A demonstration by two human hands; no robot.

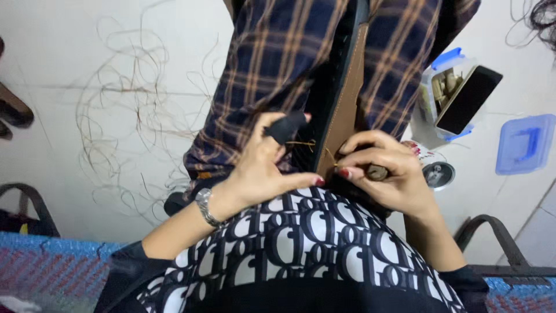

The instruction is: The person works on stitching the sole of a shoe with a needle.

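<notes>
Leather strip (346, 98), tan with a black edge, stood between the person's knees against plaid trousers (272, 69). Left hand (269, 168) was partly curled beside the strip's lower end, a black cover on one finger, a wristwatch (206, 207) at the wrist. Right hand (385, 174) was curled closed around a small brown tool handle (377, 171), touching the strip. Thin thread (301, 143) ran between the hands. Loose threads (121, 104) lay on the pale floor. A plastic box (446, 87) with a dark phone (469, 99) sat well apart to the right, near a blue lid (526, 144).
</notes>
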